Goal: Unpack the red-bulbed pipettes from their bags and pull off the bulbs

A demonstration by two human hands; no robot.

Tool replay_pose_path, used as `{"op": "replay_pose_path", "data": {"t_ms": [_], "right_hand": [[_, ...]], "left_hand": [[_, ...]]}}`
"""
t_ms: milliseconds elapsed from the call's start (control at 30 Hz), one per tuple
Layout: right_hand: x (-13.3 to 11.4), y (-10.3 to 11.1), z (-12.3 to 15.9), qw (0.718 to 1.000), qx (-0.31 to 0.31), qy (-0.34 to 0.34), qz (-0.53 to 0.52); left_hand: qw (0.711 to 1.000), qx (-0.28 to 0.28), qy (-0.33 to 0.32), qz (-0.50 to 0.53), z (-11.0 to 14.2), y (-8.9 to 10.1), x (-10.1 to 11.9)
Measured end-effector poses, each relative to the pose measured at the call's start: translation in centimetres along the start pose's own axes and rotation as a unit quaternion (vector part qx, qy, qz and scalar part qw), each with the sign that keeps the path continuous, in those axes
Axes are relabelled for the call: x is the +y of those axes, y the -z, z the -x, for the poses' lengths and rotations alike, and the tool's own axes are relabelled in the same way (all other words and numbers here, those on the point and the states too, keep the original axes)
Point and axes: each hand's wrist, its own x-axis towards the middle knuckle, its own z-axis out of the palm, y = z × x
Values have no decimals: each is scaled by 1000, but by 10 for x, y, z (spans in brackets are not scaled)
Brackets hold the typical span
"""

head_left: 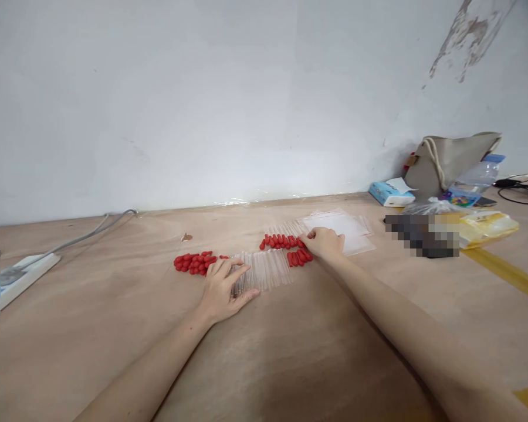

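Note:
My left hand [223, 286] lies with fingers spread at the left end of a row of clear thin tubes [268, 271], touching them. A pile of loose red rubber bulbs [191, 262] sits just left of its fingertips. Farther back lies a row of droppers [281, 241], clear tubes with red bulbs at their near ends. My right hand [325, 241] is closed in a pinch at the right end of this row, on a red-bulbed dropper partly hidden by the fingers. Several more red bulbs [299, 258] lie just below, beside the clear tubes.
Clear plastic bags [356, 237] lie flat behind my right hand. At the right are a tissue pack [389, 193], a grey bag [451, 161], a plastic bottle [481, 174] and a yellow packet [488, 228]. A power strip [30, 272] with a grey cable stands left. The wall borders the table's back.

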Motion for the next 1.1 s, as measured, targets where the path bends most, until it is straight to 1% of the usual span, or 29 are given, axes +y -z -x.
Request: {"op": "replay_pose_path", "data": {"t_ms": [133,233,300,333,400,467,567,600,633,667,733,833,1000,1100], "right_hand": [[-2,0,-5,1000,-9,-19,-5],[-3,5,-4,1000,-3,-24,-13],[-3,9,1,999,8,-12,-43],[-3,11,6,997,14,10,-72],[-2,13,21,985,28,89,-142],[-2,13,42,963,49,197,-179],[0,8,75,924,108,333,-152],[0,6,84,909,119,376,-135],[1,4,92,894,130,411,-120],[0,2,98,880,139,442,-108],[0,-3,105,856,153,485,-95],[-1,-7,105,835,160,519,-94],[-2,-6,105,836,150,523,-73],[-1,-5,106,835,135,530,-59]], "left_hand": [[1000,-17,0,-20,-1,2,1],[999,-23,9,-24,-1,1,1],[999,-21,12,-26,-1,-1,0],[999,-19,11,-28,-1,-1,0],[999,-9,10,-35,-1,-2,0],[999,22,19,-45,-1,-1,1],[991,119,26,-57,0,2,5],[988,142,13,-57,1,3,7],[987,151,-9,-57,1,4,9],[987,144,-35,-55,2,5,11],[990,106,-84,-49,2,5,17],[991,67,-112,-36,2,1,22],[995,21,-93,-24,3,-1,25],[997,12,-80,-19,5,3,26]]}}
